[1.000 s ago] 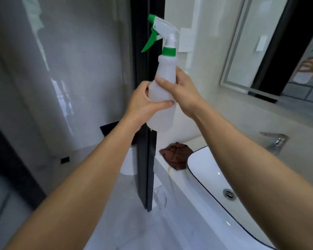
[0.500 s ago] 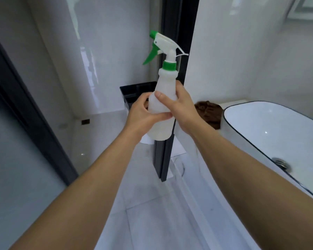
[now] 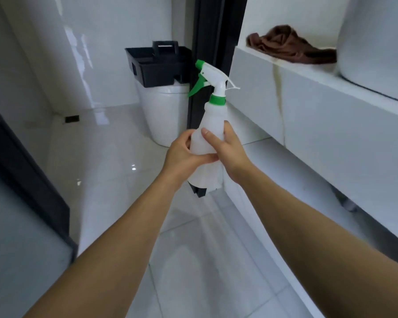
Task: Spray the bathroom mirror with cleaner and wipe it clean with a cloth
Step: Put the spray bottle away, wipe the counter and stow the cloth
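Note:
A translucent white spray bottle [image 3: 213, 115] with a green trigger and collar stands upright in front of me, nozzle pointing left. My left hand [image 3: 184, 151] wraps round its body from the left. My right hand [image 3: 228, 148] grips it from the right, thumb across the front. A crumpled brown cloth [image 3: 287, 45] lies on the white counter [image 3: 308, 92] at the upper right, beside the basin [image 3: 375, 37]. The mirror is out of view.
A black caddy [image 3: 159, 65] sits on a white toilet [image 3: 166, 115] behind the bottle. A black vertical frame [image 3: 214, 31] runs down behind the bottle. A dark door edge [image 3: 21, 161] stands at the left. Glossy white floor tiles [image 3: 115, 152] lie below.
The view has tilted down and the mirror has dropped out of sight. Both hands have lowered the bottle from near head height to below the counter's level, grip unchanged.

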Demonstrator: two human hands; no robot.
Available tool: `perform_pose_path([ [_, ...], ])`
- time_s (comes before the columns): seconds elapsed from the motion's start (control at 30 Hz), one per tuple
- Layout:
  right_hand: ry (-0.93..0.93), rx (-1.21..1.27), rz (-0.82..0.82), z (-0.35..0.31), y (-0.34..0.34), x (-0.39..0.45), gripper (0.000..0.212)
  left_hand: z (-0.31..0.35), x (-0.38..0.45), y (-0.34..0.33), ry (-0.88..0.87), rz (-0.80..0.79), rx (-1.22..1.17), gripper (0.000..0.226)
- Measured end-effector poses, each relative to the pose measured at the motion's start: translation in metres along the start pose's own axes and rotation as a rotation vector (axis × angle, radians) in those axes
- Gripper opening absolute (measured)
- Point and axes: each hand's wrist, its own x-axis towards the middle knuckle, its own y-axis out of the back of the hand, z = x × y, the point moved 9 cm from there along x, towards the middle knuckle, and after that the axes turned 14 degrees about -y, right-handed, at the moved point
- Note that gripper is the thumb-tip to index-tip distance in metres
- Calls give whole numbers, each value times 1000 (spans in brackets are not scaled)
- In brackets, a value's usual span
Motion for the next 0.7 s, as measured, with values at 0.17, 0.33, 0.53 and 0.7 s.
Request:
perform_pose_path([
  [0.17,-7,-25,61,63,5,8,56,-64,-14,-22,-6,-38,-26,68],
  [0.33,-21,-65,116,112,15,9,49,-105,-28,-47,0,-110,-48,70],
  [0.53,-84,-73,145,151,40,-3,45,-135,-46,-82,50,-186,-51,75],
  [0.7,-89,-94,190,161,70,-13,44,-139,-50,-116,42,-229,-61,77],
])
